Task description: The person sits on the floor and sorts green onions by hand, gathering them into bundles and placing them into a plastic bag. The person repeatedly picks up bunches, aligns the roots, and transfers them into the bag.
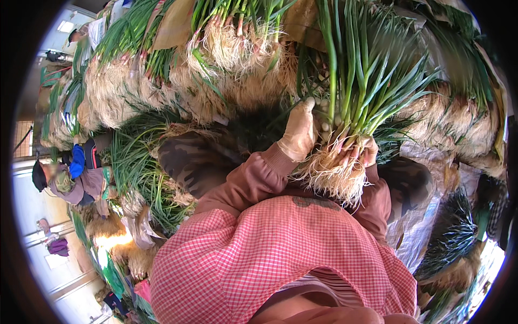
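My right hand [368, 150], gloved, is closed around the lower stems of a bunch of green onions [356, 93]. The bunch stands roughly upright, its long leaves fanned upward and its pale roots [340, 174] hanging over my lap. To its left is my left hand [299, 129], in a pale, soiled glove, with the thumb pointing up beside the stems; whether its fingers grip anything is hidden. Small pale round bulbs or bulb-like bits [325, 121] show between that hand and the stems.
Rooty bundles of green onions [238, 44] line the far side. Loose green onions [137, 162] lie by my left knee. A co-worker [77, 178] sits at the left among more bundles. Plastic sheeting [421, 202] and a dark leafy bundle [453, 235] are at the right.
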### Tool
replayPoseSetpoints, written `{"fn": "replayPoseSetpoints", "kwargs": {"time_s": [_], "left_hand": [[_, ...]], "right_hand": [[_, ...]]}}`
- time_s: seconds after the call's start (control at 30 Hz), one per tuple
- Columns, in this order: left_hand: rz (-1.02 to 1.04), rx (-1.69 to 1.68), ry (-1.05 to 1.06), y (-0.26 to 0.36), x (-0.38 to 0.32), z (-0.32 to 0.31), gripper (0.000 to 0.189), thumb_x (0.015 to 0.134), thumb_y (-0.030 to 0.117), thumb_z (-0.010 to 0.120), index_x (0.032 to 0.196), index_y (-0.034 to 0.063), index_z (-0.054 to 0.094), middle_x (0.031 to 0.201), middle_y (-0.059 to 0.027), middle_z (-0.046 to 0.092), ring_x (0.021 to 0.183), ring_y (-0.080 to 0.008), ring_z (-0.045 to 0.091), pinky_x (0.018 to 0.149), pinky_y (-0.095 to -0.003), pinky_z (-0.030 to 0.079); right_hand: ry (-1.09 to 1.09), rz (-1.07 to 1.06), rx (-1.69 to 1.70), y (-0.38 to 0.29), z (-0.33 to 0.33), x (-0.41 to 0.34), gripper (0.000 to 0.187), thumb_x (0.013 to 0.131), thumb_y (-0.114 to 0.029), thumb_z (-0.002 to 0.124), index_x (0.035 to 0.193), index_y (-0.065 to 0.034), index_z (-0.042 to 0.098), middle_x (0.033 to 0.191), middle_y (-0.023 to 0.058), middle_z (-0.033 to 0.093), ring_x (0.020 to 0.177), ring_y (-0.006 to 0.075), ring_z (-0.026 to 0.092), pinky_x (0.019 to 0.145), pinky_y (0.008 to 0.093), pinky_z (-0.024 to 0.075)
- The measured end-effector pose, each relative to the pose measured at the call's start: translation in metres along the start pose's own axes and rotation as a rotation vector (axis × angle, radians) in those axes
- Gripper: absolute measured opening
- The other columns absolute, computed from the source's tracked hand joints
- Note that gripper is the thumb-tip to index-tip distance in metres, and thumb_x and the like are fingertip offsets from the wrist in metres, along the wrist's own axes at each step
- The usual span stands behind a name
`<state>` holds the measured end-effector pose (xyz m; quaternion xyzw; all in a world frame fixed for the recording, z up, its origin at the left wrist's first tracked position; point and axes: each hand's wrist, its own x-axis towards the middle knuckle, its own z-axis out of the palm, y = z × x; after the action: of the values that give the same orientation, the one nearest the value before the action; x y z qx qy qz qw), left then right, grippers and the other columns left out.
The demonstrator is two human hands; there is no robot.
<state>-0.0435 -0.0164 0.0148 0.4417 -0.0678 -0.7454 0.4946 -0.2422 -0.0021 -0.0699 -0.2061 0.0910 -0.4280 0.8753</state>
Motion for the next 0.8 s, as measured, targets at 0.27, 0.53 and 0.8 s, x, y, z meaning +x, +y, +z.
{"fn": "replayPoseSetpoints", "kwargs": {"time_s": [0.27,0.53,0.8], "left_hand": [[0.172,0.216,-0.209,0.013,0.018,-0.032,0.034,0.096,0.034,0.042,0.068,0.0153,0.040,0.053,0.0073,0.033,0.040,-0.0048,0.030,0.035,-0.0205,0.019],[0.250,2.150,0.485,0.065,-0.002,-0.144,0.047,0.080,0.038,0.060,0.104,-0.0024,0.055,0.094,-0.0222,0.063,0.080,-0.0349,0.063,0.069,-0.0458,0.050],[0.257,0.733,-0.232,-0.018,-0.002,-0.043,0.028,0.090,0.030,0.056,0.105,0.0068,0.061,0.075,-0.0017,0.060,0.064,-0.0090,0.054,0.054,-0.0226,0.043]], "right_hand": [[-0.185,0.117,0.192,0.024,0.001,0.010,0.038,0.074,-0.024,0.051,0.072,0.0135,0.058,0.089,0.0343,0.057,0.064,0.0449,0.060,0.051,0.0489,0.0545],[-0.066,0.069,0.061,0.014,0.025,0.001,0.040,0.075,-0.025,0.053,0.091,0.0111,0.057,0.093,0.0320,0.058,0.072,0.0392,0.062,0.057,0.0427,0.0565],[-0.041,0.105,0.015,0.011,0.035,0.010,0.043,0.075,-0.025,0.054,0.101,0.0097,0.054,0.094,0.0307,0.058,0.070,0.0367,0.063,0.058,0.0403,0.0574]]}}
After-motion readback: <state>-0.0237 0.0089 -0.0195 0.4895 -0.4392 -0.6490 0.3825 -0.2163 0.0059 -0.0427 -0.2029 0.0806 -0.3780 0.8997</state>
